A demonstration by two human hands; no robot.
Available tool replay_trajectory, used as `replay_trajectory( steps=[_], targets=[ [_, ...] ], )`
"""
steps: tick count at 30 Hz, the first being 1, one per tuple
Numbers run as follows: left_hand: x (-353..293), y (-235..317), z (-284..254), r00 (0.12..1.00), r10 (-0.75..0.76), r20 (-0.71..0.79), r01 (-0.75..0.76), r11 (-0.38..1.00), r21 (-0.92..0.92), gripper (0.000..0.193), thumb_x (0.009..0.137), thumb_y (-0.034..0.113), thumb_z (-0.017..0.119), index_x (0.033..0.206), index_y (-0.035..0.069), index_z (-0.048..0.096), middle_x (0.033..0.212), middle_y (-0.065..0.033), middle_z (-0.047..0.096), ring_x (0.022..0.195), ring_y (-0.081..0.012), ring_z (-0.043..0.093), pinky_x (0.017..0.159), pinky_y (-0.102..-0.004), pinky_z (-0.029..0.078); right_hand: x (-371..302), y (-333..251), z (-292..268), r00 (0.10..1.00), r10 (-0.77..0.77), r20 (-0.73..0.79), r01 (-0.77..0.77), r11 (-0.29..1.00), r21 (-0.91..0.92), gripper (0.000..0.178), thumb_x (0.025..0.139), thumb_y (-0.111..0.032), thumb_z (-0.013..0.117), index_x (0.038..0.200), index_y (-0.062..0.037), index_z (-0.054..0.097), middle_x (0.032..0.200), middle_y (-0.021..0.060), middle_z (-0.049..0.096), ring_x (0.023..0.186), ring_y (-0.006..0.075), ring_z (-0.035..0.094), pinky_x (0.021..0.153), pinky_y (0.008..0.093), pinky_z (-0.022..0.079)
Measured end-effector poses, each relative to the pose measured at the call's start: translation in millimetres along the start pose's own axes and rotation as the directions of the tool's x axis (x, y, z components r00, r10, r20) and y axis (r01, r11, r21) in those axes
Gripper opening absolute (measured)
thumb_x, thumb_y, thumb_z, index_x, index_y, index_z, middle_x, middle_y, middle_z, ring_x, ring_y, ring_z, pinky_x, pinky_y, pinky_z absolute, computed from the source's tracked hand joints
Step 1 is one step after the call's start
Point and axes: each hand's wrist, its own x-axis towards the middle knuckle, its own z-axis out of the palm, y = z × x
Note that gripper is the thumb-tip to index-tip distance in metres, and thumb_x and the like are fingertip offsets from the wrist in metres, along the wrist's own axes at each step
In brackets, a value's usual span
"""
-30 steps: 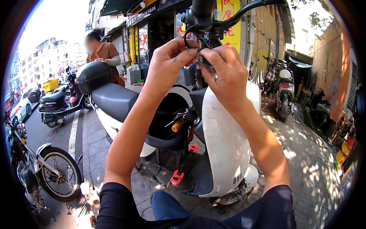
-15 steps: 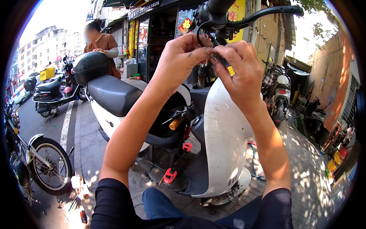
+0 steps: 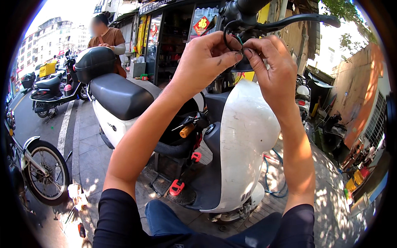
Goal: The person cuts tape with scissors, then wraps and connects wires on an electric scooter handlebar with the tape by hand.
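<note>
Both hands meet just under the black handlebar (image 3: 244, 12) of a white scooter. My left hand (image 3: 209, 58) is closed, thumb and forefinger pinching thin wires (image 3: 237, 38), among which a green strand shows. Opposite it, my right hand (image 3: 271, 62) pinches at the same wires, its fingertips almost touching the left ones. The exact ends between the fingers are too small to make out. A black cable loops down beside the left fingers. Over the right hand reaches the black brake lever (image 3: 297, 18). Below both hands stands the scooter's scratched white front panel (image 3: 244, 140).
The scooter's black seat (image 3: 120, 97) and top box (image 3: 95, 64) lie to the left. A red-handled tool (image 3: 177, 187) rests on its footboard. A motorcycle wheel (image 3: 45, 173) stands at the left. Behind the seat is a person in brown (image 3: 108, 39). A hose (image 3: 275, 186) lies on the right.
My view has shifted a little, so the scooter body sits further left. Both hands appear slightly further right and stay pinched at the wires, with the fingertips moved a little.
</note>
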Motion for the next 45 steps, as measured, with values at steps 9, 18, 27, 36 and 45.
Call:
replay_trajectory(
  steps=[9, 18, 27, 36, 45],
  targets=[
    [-0.5, -10.0, 7.7, 0.992, 0.069, -0.104, -0.068, 0.998, 0.016, 0.016, 0.086, 0.008, 0.072, 0.098, -0.001, 0.066, 0.085, 0.0006, 0.066, 0.078, -0.004, 0.058, 0.072, -0.0193, 0.048, -0.2, 3.2, 3.2, 0.99, 0.144, 0.013, -0.144, 0.975, 0.167, 0.011, 0.086, -0.007, 0.066, 0.097, -0.0027, 0.065, 0.085, 0.0072, 0.064, 0.075, 0.02, 0.062, 0.068, 0.0302, 0.049],
    [2.9, -9.6, 14.9, 0.984, 0.045, -0.174, -0.071, 0.987, -0.145, 0.015, 0.085, 0.012, 0.072, 0.09, -0.002, 0.067, 0.074, -0.001, 0.066, 0.067, -0.0052, 0.056, 0.063, -0.0213, 0.046, -16.2, -2.2, 4.6, 0.909, 0.414, 0.05, -0.403, 0.842, 0.358, 0.016, 0.086, -0.009, 0.068, 0.098, 0.0012, 0.066, 0.086, 0.006, 0.067, 0.069, 0.0099, 0.059, 0.065, 0.0246, 0.048],
    [6.0, -11.5, 9.1, 0.995, -0.054, -0.083, 0.032, 0.971, -0.237, 0.017, 0.088, 0.01, 0.069, 0.099, -0.002, 0.065, 0.082, -0.0037, 0.066, 0.072, -0.0091, 0.059, 0.069, -0.0221, 0.048, -2.9, -1.5, 1.0, 0.863, 0.469, 0.187, -0.505, 0.803, 0.318, 0.021, 0.086, -0.016, 0.066, 0.095, 0.0029, 0.067, 0.079, 0.0088, 0.068, 0.072, 0.0137, 0.064, 0.069, 0.0276, 0.05],
    [8.1, -12.4, 8.6, 0.997, -0.023, -0.077, 0.005, 0.975, -0.221, 0.017, 0.088, 0.01, 0.07, 0.096, -0.003, 0.065, 0.081, -0.0034, 0.065, 0.071, -0.0089, 0.058, 0.068, -0.0221, 0.047, 11.1, -11.7, -8.3, 0.884, 0.413, 0.218, -0.452, 0.874, 0.178, 0.02, 0.086, -0.014, 0.063, 0.094, 0.0044, 0.066, 0.079, 0.011, 0.067, 0.072, 0.016, 0.065, 0.069, 0.0286, 0.05],
    [7.3, -9.9, 9.1, 0.996, -0.04, -0.081, 0.02, 0.972, -0.234, 0.017, 0.087, 0.012, 0.071, 0.095, -0.002, 0.066, 0.079, -0.0023, 0.064, 0.071, -0.0082, 0.057, 0.068, -0.0223, 0.047, 15.8, -11.8, -14.4, 0.859, 0.421, 0.291, -0.471, 0.873, 0.129, 0.023, 0.087, -0.017, 0.064, 0.096, 0.0045, 0.066, 0.08, 0.0081, 0.067, 0.073, 0.0127, 0.061, 0.069, 0.0269, 0.048]
  ],
)
